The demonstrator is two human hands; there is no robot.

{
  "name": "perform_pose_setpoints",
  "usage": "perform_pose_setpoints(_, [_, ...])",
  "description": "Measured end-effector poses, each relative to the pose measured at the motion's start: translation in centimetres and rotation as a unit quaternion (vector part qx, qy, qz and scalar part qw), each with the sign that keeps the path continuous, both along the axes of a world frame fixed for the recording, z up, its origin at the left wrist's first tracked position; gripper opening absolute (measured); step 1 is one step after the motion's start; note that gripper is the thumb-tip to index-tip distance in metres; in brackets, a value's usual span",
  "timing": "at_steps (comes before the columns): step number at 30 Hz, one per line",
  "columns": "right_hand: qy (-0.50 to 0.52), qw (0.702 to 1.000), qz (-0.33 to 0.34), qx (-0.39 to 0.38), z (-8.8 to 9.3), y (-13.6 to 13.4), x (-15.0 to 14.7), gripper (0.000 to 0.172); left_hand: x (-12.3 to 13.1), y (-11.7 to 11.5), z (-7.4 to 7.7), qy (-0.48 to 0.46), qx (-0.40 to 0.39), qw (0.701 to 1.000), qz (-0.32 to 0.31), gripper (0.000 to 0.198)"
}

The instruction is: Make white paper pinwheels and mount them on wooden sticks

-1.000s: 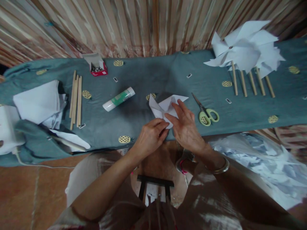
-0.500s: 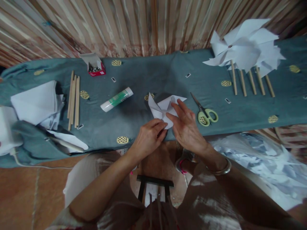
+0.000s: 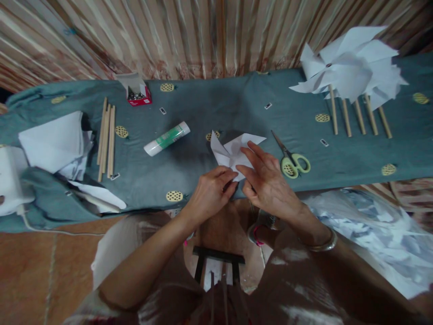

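A white paper pinwheel, partly folded, lies near the front edge of the cloth-covered table, its points raised. My left hand pinches its near edge between thumb and fingers. Over the pinwheel's right side, my right hand has its fingers spread, fingertips touching the paper and the thumb apart from them. Both hands hide part of the near folds. Just right of the right hand rest scissors with pale green handles, blades partly apart. A white and green glue stick lies to the left of the pinwheel.
Several wooden sticks and a stack of white paper lie at left. Behind them stands an open red box of small metal pieces. Finished pinwheels on sticks overlap at back right. A plastic bag of paper scraps sits below.
The view has shifted slightly. My right hand's fingers have moved a little on the pinwheel, and its thumb shows farther from the paper. My left hand keeps its pinch.
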State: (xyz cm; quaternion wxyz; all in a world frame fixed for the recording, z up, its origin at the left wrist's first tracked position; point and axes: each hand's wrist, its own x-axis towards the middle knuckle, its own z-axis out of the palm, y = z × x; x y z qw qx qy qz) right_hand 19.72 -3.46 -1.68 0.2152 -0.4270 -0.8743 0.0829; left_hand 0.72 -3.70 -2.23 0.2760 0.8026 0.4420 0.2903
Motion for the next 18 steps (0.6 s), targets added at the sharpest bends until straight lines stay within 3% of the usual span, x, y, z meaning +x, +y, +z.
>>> perform_pose_setpoints(12, [0.013, 1.0, 0.0, 0.005, -1.0, -0.3, 0.0, 0.051, -0.5, -0.1, 0.8, -0.074, -0.051, 0.996, 0.011, 0.019])
perform_pose_setpoints(18, [0.048, 0.999, -0.003, 0.018, -1.6, -0.4, 0.4, 0.035, -2.6, 0.2, 1.2, -0.111, -0.1, 0.982, 0.116, 0.015])
